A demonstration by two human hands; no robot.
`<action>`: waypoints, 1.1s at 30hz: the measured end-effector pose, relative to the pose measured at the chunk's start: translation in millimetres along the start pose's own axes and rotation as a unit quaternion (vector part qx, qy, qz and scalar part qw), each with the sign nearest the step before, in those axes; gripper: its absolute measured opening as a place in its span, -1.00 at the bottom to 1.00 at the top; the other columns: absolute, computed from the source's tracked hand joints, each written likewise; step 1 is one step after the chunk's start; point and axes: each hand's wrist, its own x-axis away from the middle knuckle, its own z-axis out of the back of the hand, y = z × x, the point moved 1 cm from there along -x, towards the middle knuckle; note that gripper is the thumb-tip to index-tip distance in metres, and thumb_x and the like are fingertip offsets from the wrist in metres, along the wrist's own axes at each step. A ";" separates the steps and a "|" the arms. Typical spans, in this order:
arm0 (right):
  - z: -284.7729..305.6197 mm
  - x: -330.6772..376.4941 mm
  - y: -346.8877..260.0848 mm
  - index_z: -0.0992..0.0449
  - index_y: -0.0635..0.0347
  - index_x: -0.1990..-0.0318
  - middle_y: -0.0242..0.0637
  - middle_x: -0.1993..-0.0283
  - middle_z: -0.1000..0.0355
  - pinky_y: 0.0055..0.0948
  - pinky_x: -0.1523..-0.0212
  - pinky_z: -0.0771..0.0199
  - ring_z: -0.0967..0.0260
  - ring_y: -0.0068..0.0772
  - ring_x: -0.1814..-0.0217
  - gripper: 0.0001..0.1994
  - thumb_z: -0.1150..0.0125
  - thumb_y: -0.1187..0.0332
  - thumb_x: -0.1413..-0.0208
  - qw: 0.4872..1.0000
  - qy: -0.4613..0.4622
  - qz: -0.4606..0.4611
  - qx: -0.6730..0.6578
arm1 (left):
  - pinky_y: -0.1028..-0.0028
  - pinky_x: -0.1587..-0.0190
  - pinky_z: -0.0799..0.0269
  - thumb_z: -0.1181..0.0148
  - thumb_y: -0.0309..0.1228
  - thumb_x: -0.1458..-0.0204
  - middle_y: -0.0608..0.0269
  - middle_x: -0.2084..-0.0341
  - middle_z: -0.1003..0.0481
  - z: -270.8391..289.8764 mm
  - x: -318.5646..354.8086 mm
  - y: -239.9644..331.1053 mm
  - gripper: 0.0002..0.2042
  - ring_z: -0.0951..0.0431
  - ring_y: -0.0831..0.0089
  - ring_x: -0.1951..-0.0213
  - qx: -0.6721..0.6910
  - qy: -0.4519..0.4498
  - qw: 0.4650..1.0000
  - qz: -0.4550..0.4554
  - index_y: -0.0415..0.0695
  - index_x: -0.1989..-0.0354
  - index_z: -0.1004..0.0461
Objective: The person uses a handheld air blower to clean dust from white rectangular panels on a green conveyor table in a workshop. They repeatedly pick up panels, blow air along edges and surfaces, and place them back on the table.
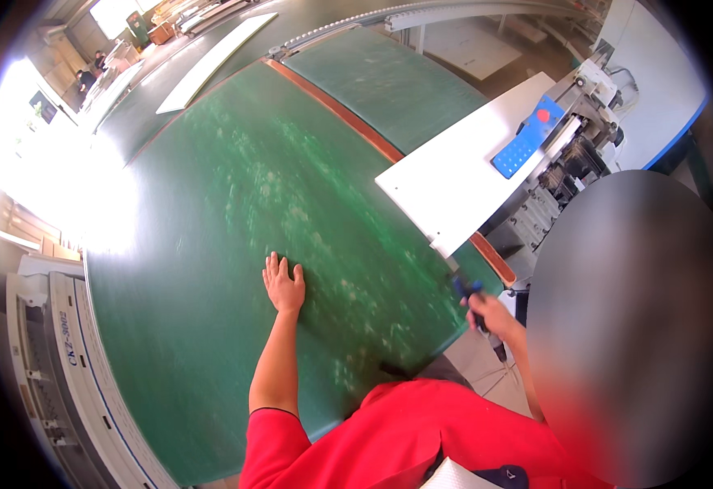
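My left hand (284, 285) lies flat on a large green work surface (185, 326), palm down with the fingers stretched out and slightly apart. My right hand (491, 314), at the surface's right edge, is wrapped round a black and blue air blow gun (477, 297). A hose fitting hangs below its grip. The gun's front end points up and left, close to the near corner of a white panel (462, 171). Whether it touches the panel I cannot tell. The panel juts out from a machine (556, 183) over the green surface.
A blue keypad with a red button (523, 145) sits by the machine. An orange-brown strip (340, 114) divides the green surface from another green section (385, 85). A pale board (218, 63) lies at the far left. White machine rails (87, 367) run along the left. A blurred patch hides the right side.
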 end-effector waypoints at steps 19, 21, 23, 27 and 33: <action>36.7 31.9 -5.3 -0.38 0.27 0.07 -0.32 0.52 -0.38 -0.47 0.42 -0.32 -0.34 -0.49 0.51 -0.61 0.07 0.06 -0.34 0.995 0.029 -0.028 -0.086 | 0.02 -0.41 0.21 -0.12 -0.11 -0.08 -0.06 -0.35 -0.10 -46.4 -40.6 137.9 -0.40 0.04 0.09 -0.42 -0.023 -0.083 0.973 -0.215 -0.29 -0.21 -0.31; 19.5 37.9 13.7 -0.37 0.29 0.03 -0.32 0.49 -0.38 -0.47 0.37 -0.32 -0.34 -0.49 0.46 -0.61 0.08 0.08 -0.35 0.994 -0.100 -0.042 0.009 | 0.03 -0.41 0.22 -0.11 -0.11 -0.08 -0.06 -0.35 -0.08 -56.3 -51.1 135.7 -0.39 0.05 0.09 -0.42 -0.030 -0.095 0.976 -0.196 -0.30 -0.22 -0.29; 2.0 47.3 11.5 -0.36 0.29 0.00 -0.33 0.48 -0.37 -0.47 0.35 -0.32 -0.34 -0.49 0.44 -0.61 0.09 0.09 -0.35 0.981 -0.184 -0.055 0.007 | 0.05 -0.42 0.25 -0.06 -0.09 -0.12 -0.05 -0.37 -0.06 -61.9 -59.2 129.1 -0.38 0.07 0.09 -0.42 -0.025 -0.108 0.980 -0.166 -0.30 -0.24 -0.26; 13.9 45.6 10.7 -0.35 0.30 -0.04 -0.34 0.46 -0.38 -0.48 0.31 -0.34 -0.36 -0.49 0.42 -0.60 0.10 0.10 -0.35 0.986 -0.134 -0.051 -0.080 | 0.07 -0.42 0.28 0.01 -0.08 -0.16 -0.03 -0.38 -0.04 -57.0 -71.7 123.0 -0.37 0.09 0.11 -0.43 -0.057 -0.125 0.983 -0.122 -0.29 -0.29 -0.19; 47.0 31.4 -12.3 -0.36 0.31 -0.02 -0.31 0.46 -0.42 -0.48 0.30 -0.37 -0.39 -0.47 0.43 -0.56 0.09 0.05 -0.34 0.980 0.139 -0.007 -0.145 | 0.11 -0.41 0.18 0.03 -0.10 -0.17 0.01 -0.30 -0.19 -60.6 -73.3 119.2 -0.44 -0.06 0.15 -0.38 -0.054 -0.101 0.985 -0.132 -0.27 -0.23 -0.27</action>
